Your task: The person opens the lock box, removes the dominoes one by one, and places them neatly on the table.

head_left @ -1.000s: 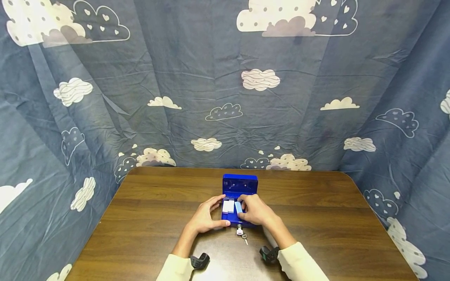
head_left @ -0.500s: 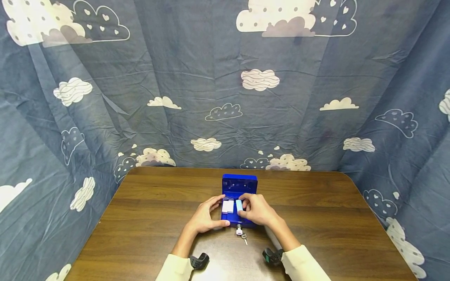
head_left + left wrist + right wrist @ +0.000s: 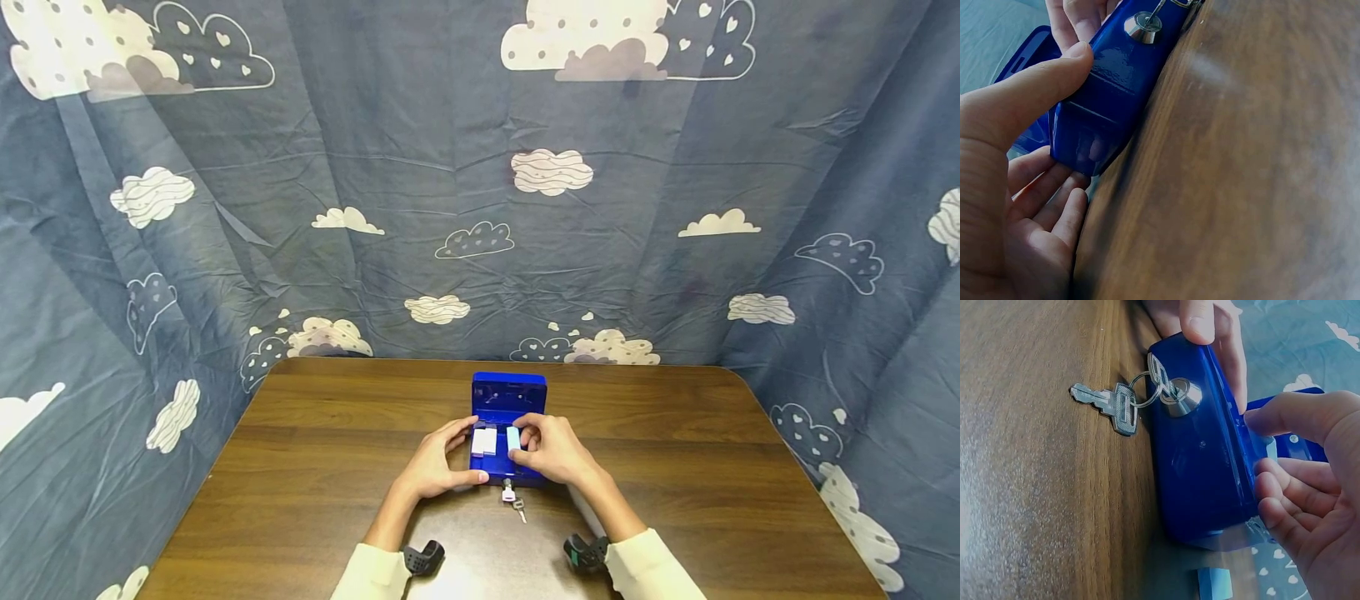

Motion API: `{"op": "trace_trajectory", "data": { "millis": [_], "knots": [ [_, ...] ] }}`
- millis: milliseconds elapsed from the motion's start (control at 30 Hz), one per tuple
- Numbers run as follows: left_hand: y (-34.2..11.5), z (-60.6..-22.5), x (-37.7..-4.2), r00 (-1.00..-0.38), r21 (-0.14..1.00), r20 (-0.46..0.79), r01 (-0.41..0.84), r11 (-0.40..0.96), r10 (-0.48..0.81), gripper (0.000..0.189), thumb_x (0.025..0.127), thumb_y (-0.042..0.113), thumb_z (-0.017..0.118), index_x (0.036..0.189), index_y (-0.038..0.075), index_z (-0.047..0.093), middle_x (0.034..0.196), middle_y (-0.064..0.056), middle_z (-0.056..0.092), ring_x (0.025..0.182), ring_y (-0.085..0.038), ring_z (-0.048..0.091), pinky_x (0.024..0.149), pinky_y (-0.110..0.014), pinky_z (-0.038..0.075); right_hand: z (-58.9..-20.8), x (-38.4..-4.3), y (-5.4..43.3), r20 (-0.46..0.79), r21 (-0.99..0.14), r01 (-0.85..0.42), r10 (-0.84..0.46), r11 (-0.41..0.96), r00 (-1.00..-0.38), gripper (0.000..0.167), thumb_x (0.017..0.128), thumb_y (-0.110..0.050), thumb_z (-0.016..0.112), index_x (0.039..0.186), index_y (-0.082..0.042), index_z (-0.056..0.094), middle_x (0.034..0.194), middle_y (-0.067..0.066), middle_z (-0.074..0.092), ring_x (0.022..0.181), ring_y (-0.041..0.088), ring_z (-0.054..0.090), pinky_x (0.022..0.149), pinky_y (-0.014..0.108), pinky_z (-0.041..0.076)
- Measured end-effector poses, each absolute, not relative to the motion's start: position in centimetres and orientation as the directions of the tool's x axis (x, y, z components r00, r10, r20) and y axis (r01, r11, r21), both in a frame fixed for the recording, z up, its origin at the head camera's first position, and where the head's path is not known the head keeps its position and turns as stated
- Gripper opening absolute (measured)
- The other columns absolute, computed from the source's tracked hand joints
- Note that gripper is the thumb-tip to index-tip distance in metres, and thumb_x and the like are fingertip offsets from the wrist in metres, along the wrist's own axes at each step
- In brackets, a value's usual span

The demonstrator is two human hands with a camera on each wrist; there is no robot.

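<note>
A small blue metal cash box (image 3: 497,477) stands on the table with its lid (image 3: 509,392) raised at the back. My left hand (image 3: 433,463) holds the box's left end, thumb on the front corner and fingers along the side. Inside at the left lie white blocks (image 3: 484,441) side by side. My right hand (image 3: 557,450) pinches a light blue block (image 3: 513,439) lengthwise inside the box, thumb at the near end and fingers at the far end. In the right wrist view that block is mostly hidden behind the box wall.
A key sits in the front lock (image 3: 1182,399), and a second key (image 3: 1110,406) hangs on its ring over the wooden table (image 3: 337,400). Past the box's right end lies another light blue piece (image 3: 1215,584). A cloud-patterned curtain (image 3: 420,275) hangs behind the table.
My right hand has shifted the light blue block slightly right in the box and turned it from slanted to nearly straight. My left hand stays on the box.
</note>
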State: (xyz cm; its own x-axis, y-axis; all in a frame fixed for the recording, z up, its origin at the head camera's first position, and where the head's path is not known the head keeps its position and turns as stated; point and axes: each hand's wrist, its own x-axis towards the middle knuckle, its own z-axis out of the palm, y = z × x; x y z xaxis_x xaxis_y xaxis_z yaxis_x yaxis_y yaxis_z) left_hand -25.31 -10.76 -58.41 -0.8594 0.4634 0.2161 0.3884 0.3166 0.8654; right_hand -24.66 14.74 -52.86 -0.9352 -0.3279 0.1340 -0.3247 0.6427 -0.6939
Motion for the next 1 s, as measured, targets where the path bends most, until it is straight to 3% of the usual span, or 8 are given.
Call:
{"op": "trace_trajectory", "data": {
  "millis": [467, 1000],
  "knots": [
    [-10.8, -58.5, -25.3, -0.859, 0.868, 0.215, 0.386, 0.312, 0.465, 0.093, 0.075, 0.027, 0.093, 0.153, 0.007, 0.047, 0.152, -0.017, 0.053, 0.141, -0.029, 0.053, 0.12, -0.039, 0.045, -52.8, -24.0, 15.7, 0.191, -0.722, -0.341, -0.3, 0.602, -0.935, 0.037, 0.078, -0.017, 0.086, 0.11, -0.002, 0.072, 0.08, 0.008, 0.069, 0.062, 0.006, 0.057, 0.054, 0.016, 0.051],
    [-10.8, -58.5, -25.2, -0.859, 0.865, 0.217, 0.389, 0.316, 0.463, 0.094, 0.074, 0.026, 0.094, 0.153, 0.006, 0.047, 0.152, -0.016, 0.052, 0.14, -0.029, 0.053, 0.12, -0.039, 0.045, -52.8, -23.7, 16.9, 0.185, -0.74, -0.305, -0.254, 0.6, -0.949, 0.038, 0.077, -0.016, 0.087, 0.111, -0.003, 0.073, 0.079, 0.004, 0.066, 0.062, 0.005, 0.056, 0.055, 0.016, 0.05]
  ]
}}
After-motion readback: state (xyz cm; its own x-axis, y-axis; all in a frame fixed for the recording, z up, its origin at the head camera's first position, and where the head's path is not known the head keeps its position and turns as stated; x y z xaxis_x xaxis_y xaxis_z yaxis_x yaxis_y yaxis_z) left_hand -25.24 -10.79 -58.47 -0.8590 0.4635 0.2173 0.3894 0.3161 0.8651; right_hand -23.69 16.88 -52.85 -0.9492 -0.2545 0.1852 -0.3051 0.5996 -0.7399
